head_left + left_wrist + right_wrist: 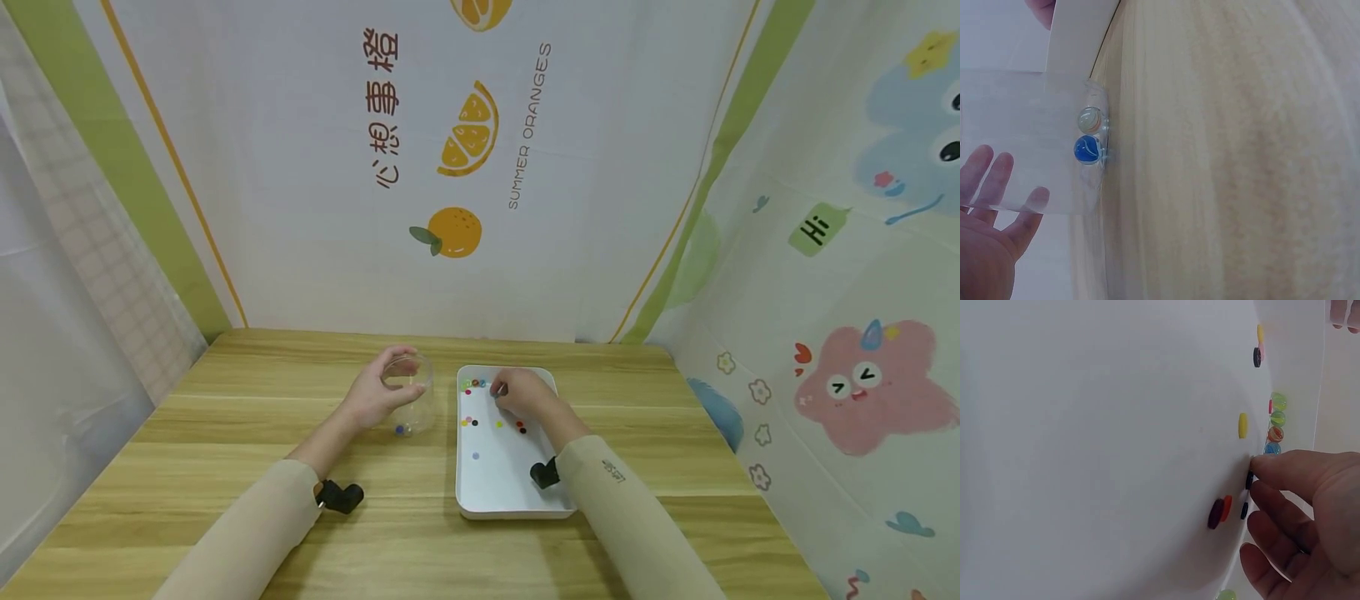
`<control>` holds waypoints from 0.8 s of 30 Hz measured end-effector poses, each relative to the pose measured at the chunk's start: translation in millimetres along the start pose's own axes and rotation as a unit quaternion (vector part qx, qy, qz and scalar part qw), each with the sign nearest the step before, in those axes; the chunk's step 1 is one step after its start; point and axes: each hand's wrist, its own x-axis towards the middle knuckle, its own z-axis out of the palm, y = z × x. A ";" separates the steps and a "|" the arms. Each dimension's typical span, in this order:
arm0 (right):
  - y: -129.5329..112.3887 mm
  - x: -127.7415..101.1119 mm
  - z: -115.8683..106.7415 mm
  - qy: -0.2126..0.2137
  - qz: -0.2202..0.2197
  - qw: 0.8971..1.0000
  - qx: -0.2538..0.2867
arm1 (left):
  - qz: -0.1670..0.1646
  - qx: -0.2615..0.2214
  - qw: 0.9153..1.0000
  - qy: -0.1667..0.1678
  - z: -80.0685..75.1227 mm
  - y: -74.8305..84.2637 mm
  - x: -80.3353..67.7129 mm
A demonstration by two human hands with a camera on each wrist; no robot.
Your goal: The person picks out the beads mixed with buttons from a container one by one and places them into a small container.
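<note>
My left hand [372, 401] grips a clear glass jar [414, 398] standing on the wooden table just left of a white tray [495, 487]. In the left wrist view the left hand's fingers [986, 178] show through the jar [1029, 137], and a blue marble [1087, 150] and a pale marble [1090, 118] lie at its bottom. My right hand [521, 393] is over the far part of the tray. In the right wrist view the right hand's thumb and fingertips [1263, 467] pinch a small dark disc [1249, 480]. A row of glass marbles [1277, 418] lies along the tray's far rim.
Flat discs lie scattered on the tray: a yellow disc [1242, 425], a dark red and orange pair [1219, 512], a black disc [1257, 357]. Printed cloth walls close in the table [225, 433] at the back and on both sides.
</note>
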 end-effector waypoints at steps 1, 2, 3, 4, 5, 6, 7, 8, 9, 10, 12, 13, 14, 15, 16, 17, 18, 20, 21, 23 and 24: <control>-0.4 0.0 0.0 -0.002 0.001 1.000 0.003 | 0.000 0.000 1.000 0.000 0.0 0.0 -0.2; -0.8 -0.1 0.1 -0.003 0.002 1.000 0.004 | 0.000 -0.001 1.000 0.001 0.1 0.1 -0.4; -1.2 -0.5 0.1 -0.003 0.002 1.000 0.005 | 0.000 -0.001 1.000 0.001 0.2 0.3 -0.6; -1.4 -0.7 0.2 -0.004 0.004 1.000 0.005 | 0.000 -0.002 1.000 0.001 0.3 0.5 -0.8; -1.7 -1.1 0.1 -0.005 0.006 1.000 0.007 | 0.000 -0.001 1.000 0.001 0.3 0.7 -1.0; -1.9 -1.4 0.1 -0.005 0.008 1.000 0.008 | -0.001 -0.001 1.000 0.001 0.3 0.9 -1.1; -2.0 -2.0 0.0 -0.005 0.009 1.000 0.007 | -0.001 -0.002 1.000 0.001 0.3 1.2 -1.3; -2.0 -2.5 -0.1 -0.004 0.008 1.000 0.006 | -0.001 -0.001 1.000 0.001 0.3 1.3 -1.4; -2.0 -3.1 -0.3 -0.003 0.008 1.000 0.005 | 0.000 -0.001 1.000 0.001 0.2 1.5 -1.5; -1.7 -3.7 -0.6 -0.002 0.007 1.000 0.003 | 0.000 -0.001 1.000 0.001 0.4 1.7 -1.5; -1.1 -4.7 -1.7 0.002 0.001 1.000 -0.001 | 0.000 -0.002 1.000 0.001 0.8 2.1 -1.5; -0.8 -5.2 -2.1 0.003 -0.002 1.000 -0.002 | 0.001 -0.002 1.000 0.001 0.9 2.2 -1.5; -0.5 -5.7 -2.6 0.005 -0.005 1.000 -0.005 | 0.001 -0.002 1.000 0.001 0.9 2.2 -1.5; 0.1 -6.0 -3.1 0.006 -0.006 1.000 -0.007 | 0.002 -0.002 1.000 0.001 1.0 2.1 -1.4; 0.5 -6.2 -3.5 0.007 -0.008 1.000 -0.009 | 0.002 -0.001 1.000 0.001 0.9 2.0 -1.4; 0.9 -6.4 -3.7 0.008 -0.009 1.000 -0.008 | 0.002 -0.002 1.000 0.001 0.9 1.8 -1.4; 1.4 -6.5 -3.7 0.008 -0.010 1.000 -0.008 | 0.002 -0.001 1.000 0.001 0.9 1.7 -1.4; 2.5 -6.6 -3.6 0.009 -0.012 1.000 -0.004 | 0.001 -0.001 1.000 0.001 0.8 1.4 -1.5; 3.0 -6.7 -3.4 0.008 -0.012 1.000 -0.001 | 0.001 -0.001 1.000 0.001 0.8 1.3 -1.6; 3.9 -6.3 -3.0 0.009 -0.012 1.000 0.006 | -0.001 -0.001 1.000 0.000 0.8 1.4 -1.9; 4.5 -6.1 -2.8 0.010 -0.013 1.000 0.008 | -0.001 -0.001 1.000 0.000 0.8 1.5 -2.0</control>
